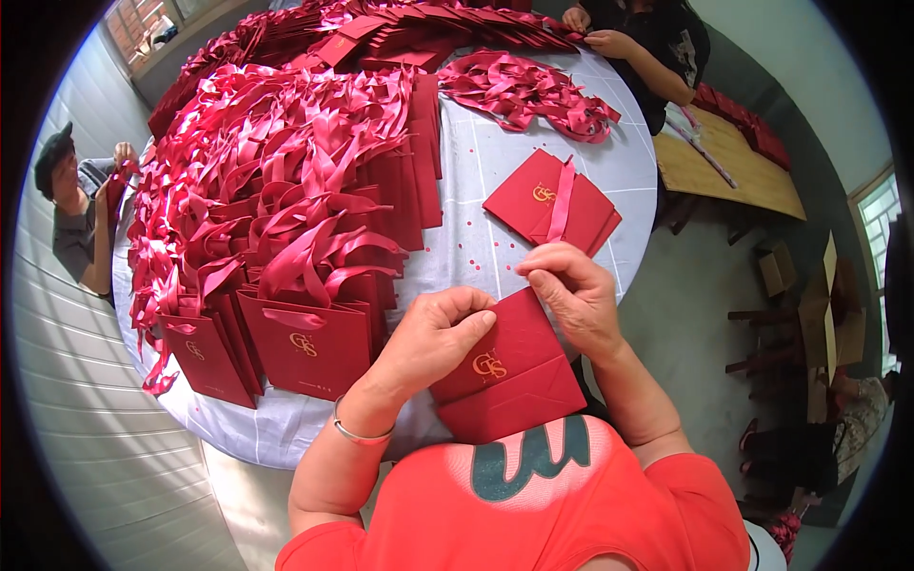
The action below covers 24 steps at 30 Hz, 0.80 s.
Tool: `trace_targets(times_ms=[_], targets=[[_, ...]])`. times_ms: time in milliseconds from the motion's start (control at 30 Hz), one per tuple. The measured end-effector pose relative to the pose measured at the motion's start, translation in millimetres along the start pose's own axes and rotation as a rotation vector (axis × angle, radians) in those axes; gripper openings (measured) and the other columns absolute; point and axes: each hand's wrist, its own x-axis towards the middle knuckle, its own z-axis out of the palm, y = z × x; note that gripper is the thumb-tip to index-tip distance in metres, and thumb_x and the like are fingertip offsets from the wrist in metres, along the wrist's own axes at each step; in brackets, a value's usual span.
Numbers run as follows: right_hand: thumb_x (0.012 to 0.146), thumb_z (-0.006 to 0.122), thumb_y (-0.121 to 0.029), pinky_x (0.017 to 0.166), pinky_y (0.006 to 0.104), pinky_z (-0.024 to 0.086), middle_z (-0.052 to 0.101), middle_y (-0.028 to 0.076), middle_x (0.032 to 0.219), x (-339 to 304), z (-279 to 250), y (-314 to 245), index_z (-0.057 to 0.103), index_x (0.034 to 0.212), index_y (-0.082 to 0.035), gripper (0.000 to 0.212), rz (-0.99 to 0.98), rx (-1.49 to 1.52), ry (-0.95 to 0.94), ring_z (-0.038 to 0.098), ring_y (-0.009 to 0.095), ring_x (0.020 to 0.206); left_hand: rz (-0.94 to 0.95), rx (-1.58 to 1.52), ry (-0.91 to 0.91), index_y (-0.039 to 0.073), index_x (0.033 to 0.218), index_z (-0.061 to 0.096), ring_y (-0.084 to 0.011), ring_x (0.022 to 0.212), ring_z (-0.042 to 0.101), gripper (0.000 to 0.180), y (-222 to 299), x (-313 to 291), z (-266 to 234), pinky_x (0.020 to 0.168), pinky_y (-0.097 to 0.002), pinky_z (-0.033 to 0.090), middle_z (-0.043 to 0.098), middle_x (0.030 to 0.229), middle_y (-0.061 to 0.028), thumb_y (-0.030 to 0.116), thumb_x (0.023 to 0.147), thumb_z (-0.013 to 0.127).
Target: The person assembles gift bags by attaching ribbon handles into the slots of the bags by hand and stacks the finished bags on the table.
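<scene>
A flat red paper gift bag [514, 376] with a gold emblem lies tilted in front of my chest, its folded base toward me. My left hand [438, 333] grips its upper left edge, thumb on the front and fingers curled behind. At the bag's upper right corner, my right hand [576, 300] holds thumb and forefinger pinched together; what lies between them is too small to make out. Just beyond it rests a small stack of flat red bags [586, 209], with a pink ribbon [563, 200] lying across the top one.
Opened red bags with ribbon handles [309, 343] crowd the left of the round table under a pale cloth [457, 224]. Loose pink ribbons [524, 90] lie farther back. Co-workers sit at left [81, 205] and far right [657, 52]. Cardboard boxes [826, 305] stand at right.
</scene>
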Motion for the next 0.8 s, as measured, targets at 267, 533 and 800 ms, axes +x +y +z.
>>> trace_targets(times_ms=[267,533,800], targets=[[0.076,0.078,0.006,0.064,0.0301,0.054,0.069,0.009,0.086,-14,-15,-45,0.071,0.093,-0.003,0.021,-0.228,-0.292,-0.047,0.068,0.021,0.076,-0.101,-0.184,-0.109,-0.002,0.114,0.066,-0.0035,0.092,0.058,0.021,4,-1,2,0.084,-0.0216,0.049,0.067,0.100,0.0025,0.012,0.101,0.057],[0.074,0.078,0.004,0.063,0.0336,0.053,0.067,0.009,0.082,-14,-9,-39,0.070,0.091,-0.003,0.020,-0.262,-0.362,-0.142,0.067,0.025,0.074,-0.145,-0.263,-0.137,-0.002,0.113,0.064,-0.0054,0.091,0.057,0.021,6,-2,0,0.084,-0.0234,0.049,0.065,0.100,0.0015,0.010,0.102,0.051],[0.074,0.079,0.003,0.063,0.0332,0.052,0.067,0.009,0.081,-11,-7,-37,0.070,0.090,-0.003,0.019,-0.256,-0.326,-0.171,0.067,0.024,0.074,-0.141,-0.220,-0.142,0.000,0.111,0.064,-0.0034,0.092,0.056,0.018,5,-2,-1,0.084,-0.0211,0.047,0.064,0.100,0.0030,0.012,0.100,0.056]])
